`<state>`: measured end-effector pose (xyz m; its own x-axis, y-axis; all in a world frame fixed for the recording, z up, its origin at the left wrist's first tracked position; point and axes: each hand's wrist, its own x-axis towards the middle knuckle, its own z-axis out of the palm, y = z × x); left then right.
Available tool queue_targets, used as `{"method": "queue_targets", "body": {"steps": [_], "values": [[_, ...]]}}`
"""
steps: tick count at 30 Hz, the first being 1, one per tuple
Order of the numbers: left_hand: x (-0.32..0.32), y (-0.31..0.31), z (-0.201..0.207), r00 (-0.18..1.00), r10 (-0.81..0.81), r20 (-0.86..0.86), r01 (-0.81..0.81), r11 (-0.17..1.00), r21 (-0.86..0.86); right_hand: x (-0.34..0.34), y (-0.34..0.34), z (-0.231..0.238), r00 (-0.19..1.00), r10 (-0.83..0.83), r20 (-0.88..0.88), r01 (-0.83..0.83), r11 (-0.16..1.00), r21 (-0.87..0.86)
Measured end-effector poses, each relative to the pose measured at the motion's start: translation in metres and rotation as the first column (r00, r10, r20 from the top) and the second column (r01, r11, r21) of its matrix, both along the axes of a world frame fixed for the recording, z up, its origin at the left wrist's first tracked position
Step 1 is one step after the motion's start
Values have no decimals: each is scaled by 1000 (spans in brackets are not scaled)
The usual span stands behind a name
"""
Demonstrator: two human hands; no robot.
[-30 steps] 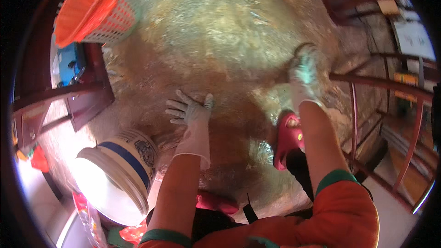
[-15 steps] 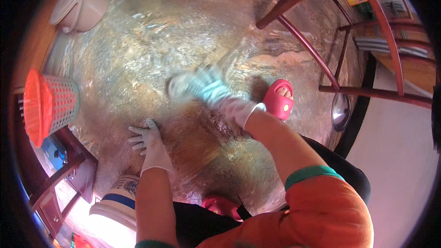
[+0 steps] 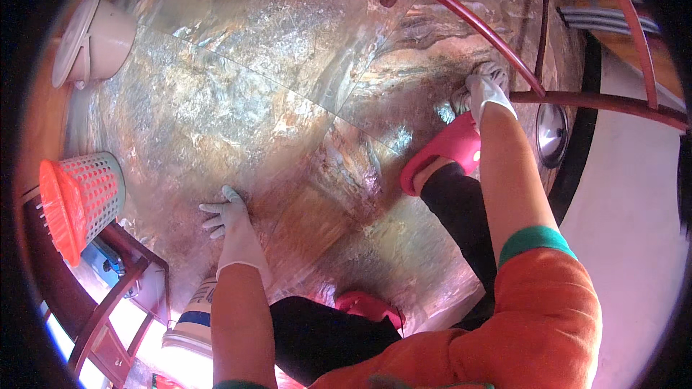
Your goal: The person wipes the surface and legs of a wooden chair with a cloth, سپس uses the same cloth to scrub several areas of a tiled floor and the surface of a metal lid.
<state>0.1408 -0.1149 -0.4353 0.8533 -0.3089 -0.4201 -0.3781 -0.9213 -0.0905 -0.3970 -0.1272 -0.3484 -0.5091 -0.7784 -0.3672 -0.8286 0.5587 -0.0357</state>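
Note:
Both my hands wear whitish rubber gloves. My left hand (image 3: 229, 220) is propped on the brown marbled floor (image 3: 216, 115), fingers spread, holding nothing. My right hand (image 3: 486, 90) reaches out to the right and is closed on a crumpled greyish cloth (image 3: 461, 101), pressed to the floor. Its fingers are partly hidden by the bunched cloth. Just below that hand is the pink clog (image 3: 445, 148) on my right foot. The other pink clog (image 3: 367, 306) shows near my bent left leg.
A dark red wooden chair frame (image 3: 483, 29) stands right beside my right hand, with a round metal lid (image 3: 552, 135) near it. On the left are a lidded beige bucket (image 3: 108, 39), a perforated basket with an orange liner (image 3: 86, 198) and a white-and-blue bucket (image 3: 194, 317).
My right hand has swept the cloth from the middle of the floor to the far right, beside the chair. The view has shifted a little; my left hand stays in place.

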Motion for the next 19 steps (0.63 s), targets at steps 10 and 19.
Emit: {"method": "queue_targets", "body": {"steps": [10,19], "values": [[23,22,-66,974,-113,197,162,954,-253,178,10,-100,941,-8,-338,-53,984,-172],[79,3,-72,970,-85,-229,-217,131,-967,337,124,-41,819,477,320,-453,879,-150]]}}
